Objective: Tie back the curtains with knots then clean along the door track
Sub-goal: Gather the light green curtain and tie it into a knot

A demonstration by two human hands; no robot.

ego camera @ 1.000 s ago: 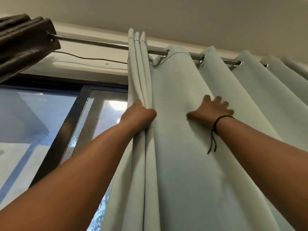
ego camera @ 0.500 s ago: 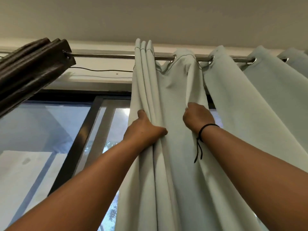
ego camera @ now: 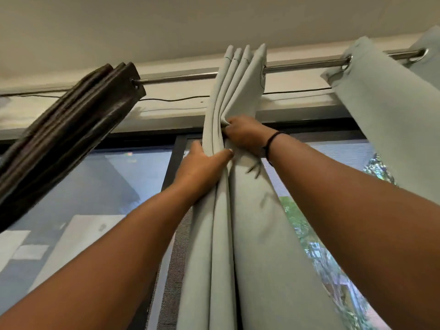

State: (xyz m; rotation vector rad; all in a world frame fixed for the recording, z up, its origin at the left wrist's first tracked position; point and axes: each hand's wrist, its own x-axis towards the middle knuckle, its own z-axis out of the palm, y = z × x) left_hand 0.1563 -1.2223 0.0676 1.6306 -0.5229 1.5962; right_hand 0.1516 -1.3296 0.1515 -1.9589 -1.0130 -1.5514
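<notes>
Holding the pale green curtain (ego camera: 252, 225) up high, my left hand (ego camera: 202, 170) wraps its grip tight around the bunched folds. My right hand (ego camera: 245, 134) pinches the folds just above it. I see the curtain hanging from the metal rod (ego camera: 304, 65), with a dark curtain (ego camera: 71, 125) bunched far left.

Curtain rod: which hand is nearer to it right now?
Right. The right hand pinches the pale curtain's folds higher up, just below the curtain rod. The left hand grips the same bunch lower down, farther from the rod.
</notes>
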